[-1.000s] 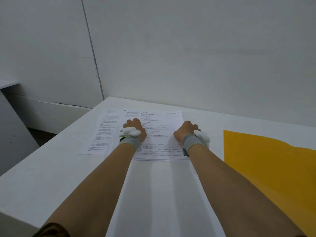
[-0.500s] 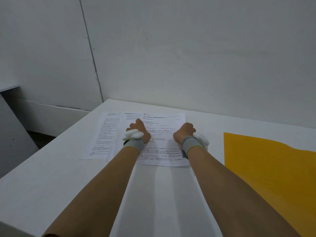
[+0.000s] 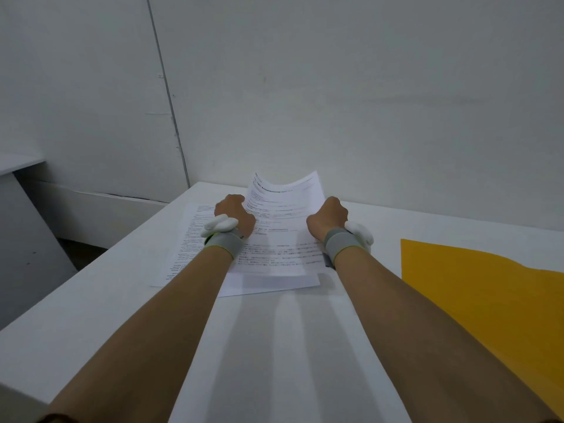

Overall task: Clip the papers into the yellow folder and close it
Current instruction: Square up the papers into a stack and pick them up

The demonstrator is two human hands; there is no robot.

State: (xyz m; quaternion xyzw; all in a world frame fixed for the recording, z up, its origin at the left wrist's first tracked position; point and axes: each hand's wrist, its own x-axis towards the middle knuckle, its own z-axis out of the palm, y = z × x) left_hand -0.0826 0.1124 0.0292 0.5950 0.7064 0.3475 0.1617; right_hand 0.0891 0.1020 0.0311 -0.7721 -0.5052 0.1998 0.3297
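Observation:
A printed top sheet [image 3: 282,206] curves upward off the table, its far edge raised. My left hand [image 3: 233,213] grips its left side and my right hand [image 3: 328,216] grips its right side. Both wrists wear grey bands with white pads. Beneath it another white sheet [image 3: 274,283] lies flat, and a further printed sheet [image 3: 190,242] sticks out to the left. The yellow folder [image 3: 488,300] lies flat on the table to the right, apart from the papers; no clip is visible.
The white table [image 3: 91,315] meets a grey wall [image 3: 335,102] just behind the papers. Its left edge drops to a dark floor gap, with a grey cabinet [image 3: 24,239] beyond.
Both hands have lifted the top sheet, so its far end now curls up off the table. The sheets below stay flat.

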